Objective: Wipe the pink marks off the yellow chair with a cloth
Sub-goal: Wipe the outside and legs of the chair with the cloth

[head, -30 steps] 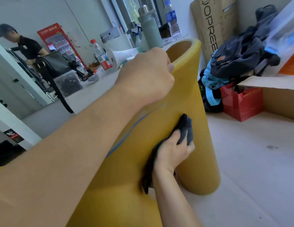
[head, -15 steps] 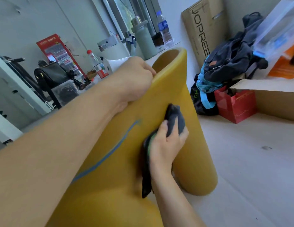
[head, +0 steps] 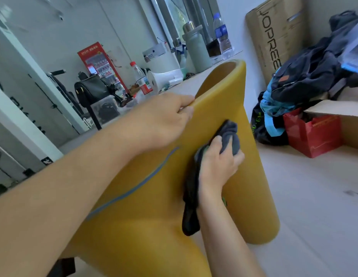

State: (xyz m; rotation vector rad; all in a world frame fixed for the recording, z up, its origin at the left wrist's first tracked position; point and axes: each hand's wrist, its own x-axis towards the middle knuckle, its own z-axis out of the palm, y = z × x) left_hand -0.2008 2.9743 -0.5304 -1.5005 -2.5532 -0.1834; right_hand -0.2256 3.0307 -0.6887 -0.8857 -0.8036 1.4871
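Note:
The yellow chair fills the middle of the head view, its curved back rising toward the upper right. My left hand grips the top edge of the chair back. My right hand holds a bunched dark grey cloth and presses it against the outer face of the back, just below the rim. A loose tail of the cloth hangs down beside my wrist. A long blue line runs diagonally across the yellow surface below my left forearm. I see no pink marks here.
A long white table behind the chair carries bottles, a white megaphone and a black bag. At the right stand a red paper bag, cardboard boxes and a heap of dark backpacks. Pale floor lies to the right.
My right hand has slid the cloth upward along the chair back, toward the rim. My left hand has kept its grip on the top edge while the view shifted.

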